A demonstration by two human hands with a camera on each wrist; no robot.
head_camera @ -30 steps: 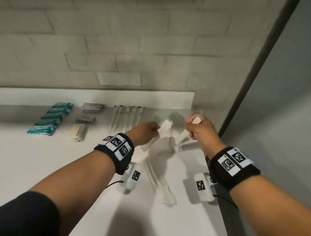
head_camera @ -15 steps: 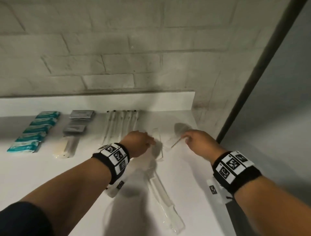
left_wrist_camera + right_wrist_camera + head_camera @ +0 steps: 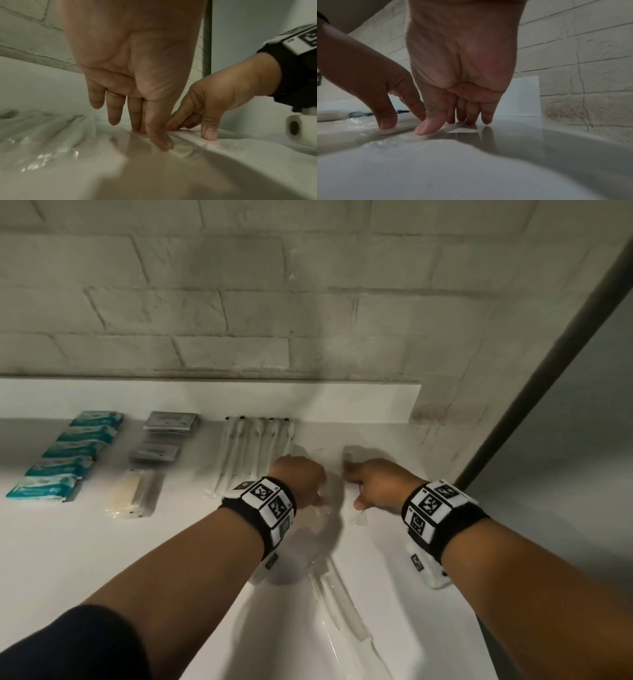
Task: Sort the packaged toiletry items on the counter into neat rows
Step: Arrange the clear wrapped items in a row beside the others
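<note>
We are pressing two clear packets flat, left hand (image 3: 301, 477) and right hand (image 3: 376, 486) fingers straight; three rows (image 3: 65, 457) standing sorted, packets (image 3: 342, 611) near us waiting.

Fingers (image 3: 471, 115) on perhaps clear packet (image 3: 447, 128)

The head view looks steeply down at the glossy white desk (image 3: 68, 546) and pale brick wall (image 3: 274, 313). Each wrist view sits low, close behind its fingers, facing the wall; both share the two hands (image 3: 214, 94) meeting.
</note>
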